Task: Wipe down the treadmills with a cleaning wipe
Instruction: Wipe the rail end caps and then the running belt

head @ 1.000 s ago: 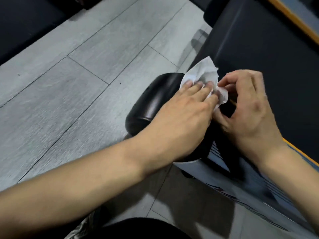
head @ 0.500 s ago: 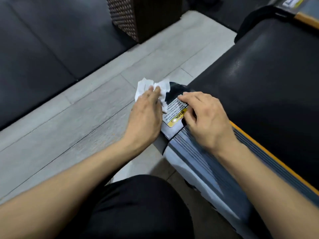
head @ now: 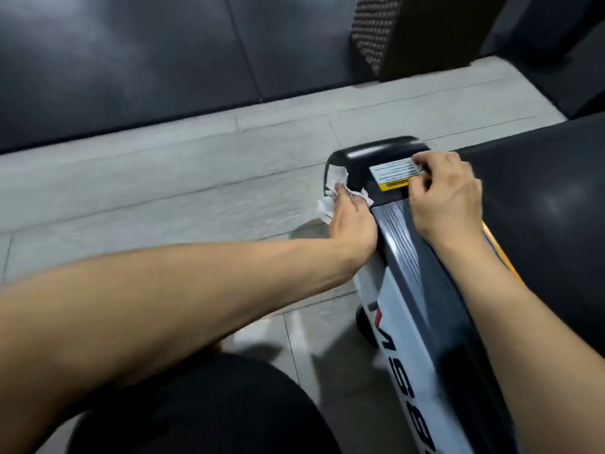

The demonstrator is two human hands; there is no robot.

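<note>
Your left hand (head: 352,217) presses the crumpled white cleaning wipe (head: 330,194) against the outer side of the treadmill's black end cap (head: 376,158), fingers fairly straight and laid over the cloth rather than curled round it. Your right hand (head: 445,194) rests on top of the side rail (head: 422,263) with its fingers bent down onto the warning label (head: 394,173); whether they pinch the label's edge or only brace there cannot be told. The likeliest slip is the wipe: it is held only by pressure against a curved, glossy face, so a fast stroke round the corner could let it bunch up or drop to the grey floor (head: 196,178) and pick up grit. If your right fingertips drag at the label's edge, it may lift or tear, more so once damp. You also appear to be crouched low beside the dark belt (head: 540,224), so leaning weight on that bracing hand could make it slide on the ribbed rail.
</note>
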